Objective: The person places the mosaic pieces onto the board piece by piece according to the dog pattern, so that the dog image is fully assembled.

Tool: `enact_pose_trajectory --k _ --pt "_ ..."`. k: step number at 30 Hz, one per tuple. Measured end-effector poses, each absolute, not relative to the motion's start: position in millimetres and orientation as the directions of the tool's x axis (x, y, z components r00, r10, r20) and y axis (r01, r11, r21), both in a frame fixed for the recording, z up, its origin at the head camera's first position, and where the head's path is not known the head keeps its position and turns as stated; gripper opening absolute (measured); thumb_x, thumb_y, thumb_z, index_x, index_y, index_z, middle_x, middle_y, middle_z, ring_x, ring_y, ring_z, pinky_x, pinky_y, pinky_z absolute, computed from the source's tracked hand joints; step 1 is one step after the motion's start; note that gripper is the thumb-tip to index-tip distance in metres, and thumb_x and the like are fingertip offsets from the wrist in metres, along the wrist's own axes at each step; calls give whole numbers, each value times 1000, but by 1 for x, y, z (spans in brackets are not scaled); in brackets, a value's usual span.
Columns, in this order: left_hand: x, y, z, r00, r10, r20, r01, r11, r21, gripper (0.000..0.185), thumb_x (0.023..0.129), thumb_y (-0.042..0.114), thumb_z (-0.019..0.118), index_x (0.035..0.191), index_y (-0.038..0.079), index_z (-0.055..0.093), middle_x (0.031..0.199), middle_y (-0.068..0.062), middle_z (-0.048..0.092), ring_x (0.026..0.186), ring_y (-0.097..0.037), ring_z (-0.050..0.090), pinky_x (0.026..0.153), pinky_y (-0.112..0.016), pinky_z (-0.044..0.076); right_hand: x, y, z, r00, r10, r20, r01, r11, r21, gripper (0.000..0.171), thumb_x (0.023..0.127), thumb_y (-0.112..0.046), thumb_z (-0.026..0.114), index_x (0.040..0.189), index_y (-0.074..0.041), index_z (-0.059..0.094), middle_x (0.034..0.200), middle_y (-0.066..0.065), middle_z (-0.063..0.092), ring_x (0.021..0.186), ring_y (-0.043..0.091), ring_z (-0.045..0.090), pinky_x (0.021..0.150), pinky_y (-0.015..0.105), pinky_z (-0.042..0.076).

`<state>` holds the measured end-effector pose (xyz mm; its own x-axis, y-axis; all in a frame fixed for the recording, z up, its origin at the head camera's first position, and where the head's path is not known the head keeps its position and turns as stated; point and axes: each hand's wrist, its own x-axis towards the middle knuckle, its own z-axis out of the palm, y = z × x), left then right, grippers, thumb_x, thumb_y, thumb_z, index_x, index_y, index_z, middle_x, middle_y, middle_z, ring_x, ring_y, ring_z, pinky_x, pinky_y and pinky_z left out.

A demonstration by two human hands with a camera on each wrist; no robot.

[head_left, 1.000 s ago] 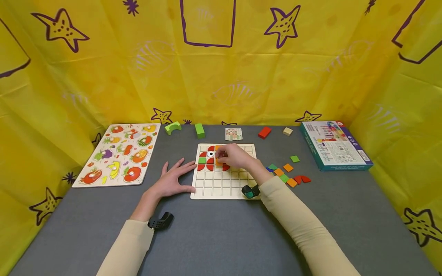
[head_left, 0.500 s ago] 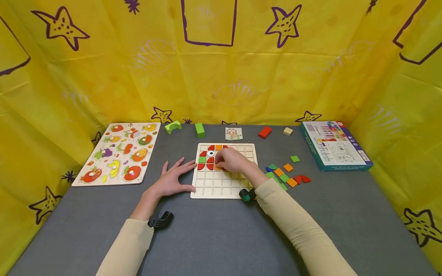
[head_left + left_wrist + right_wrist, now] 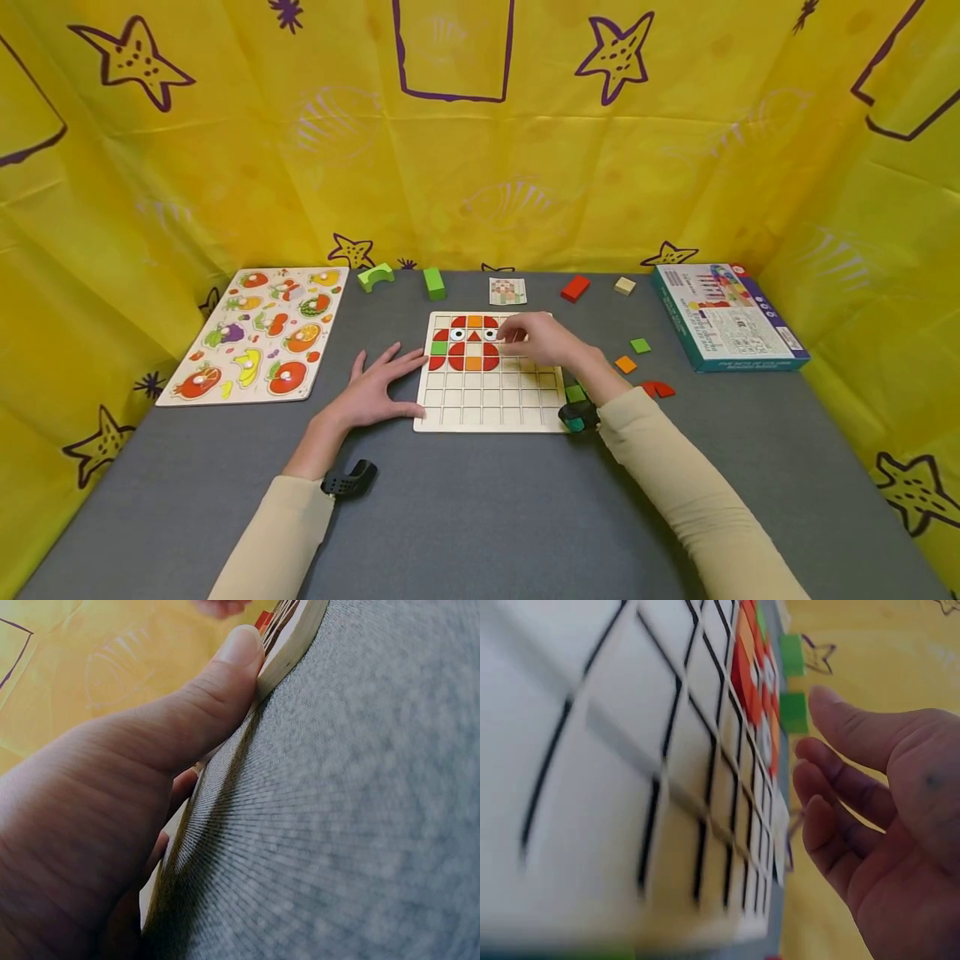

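A pale wooden grid board (image 3: 487, 408) lies on the grey table, its upper-left squares filled with coloured tiles. Among these are an orange tile (image 3: 474, 363), a green tile (image 3: 439, 348) and an eye tile (image 3: 458, 334). My left hand (image 3: 375, 396) is spread flat at the board's left side, its fingertips and thumb against the edge. In the left wrist view the thumb (image 3: 187, 712) touches the board's rim. My right hand (image 3: 547, 340) is over the board's upper right, beside the tile pattern. Its fingers are loosely bent with nothing between them in the right wrist view.
Loose tiles lie right of the board, including an orange one (image 3: 626, 364) and red quarter-circles (image 3: 663, 389); my right forearm hides others. Behind stand a green block (image 3: 434, 284), a picture card (image 3: 507, 291) and a red block (image 3: 575, 288). A fruit puzzle (image 3: 247, 387) and a box (image 3: 697, 364) flank them.
My right hand has left the orange tile in the pattern's lower row and moved right, uncovering the middle tiles and second eye. The left hand has stayed at the board's edge.
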<state>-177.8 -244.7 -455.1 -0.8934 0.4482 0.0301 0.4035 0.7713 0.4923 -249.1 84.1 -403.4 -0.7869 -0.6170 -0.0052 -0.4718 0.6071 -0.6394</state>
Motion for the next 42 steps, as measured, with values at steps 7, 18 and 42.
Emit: enact_pose_trajectory --k 7,18,42 --pt "-178 -246 -456 -891 453 34 409 768 493 93 78 57 82 154 17 46 160 -5 38 151 -39 15 110 -70 -9 -243 131 -394 -819 -573 -23 -436 648 -624 22 94 -11 73 115 -3 71 95 4 65 86 22 58 78 38 50" --pt "-178 -246 -455 -889 457 35 414 768 489 93 78 58 81 154 17 46 160 -5 38 151 -39 15 109 -70 -9 -225 186 -403 -796 -600 -83 -444 671 -595 22 92 -10 76 113 -3 72 100 4 68 88 20 60 83 40 52" --pt "-178 -246 -456 -888 458 46 419 763 491 92 78 57 81 153 17 47 160 -4 38 151 -39 15 110 -70 -9 -217 203 -414 -759 -646 -84 -489 650 -582 13 92 -1 73 97 -10 65 87 -2 60 80 18 54 74 36 49"
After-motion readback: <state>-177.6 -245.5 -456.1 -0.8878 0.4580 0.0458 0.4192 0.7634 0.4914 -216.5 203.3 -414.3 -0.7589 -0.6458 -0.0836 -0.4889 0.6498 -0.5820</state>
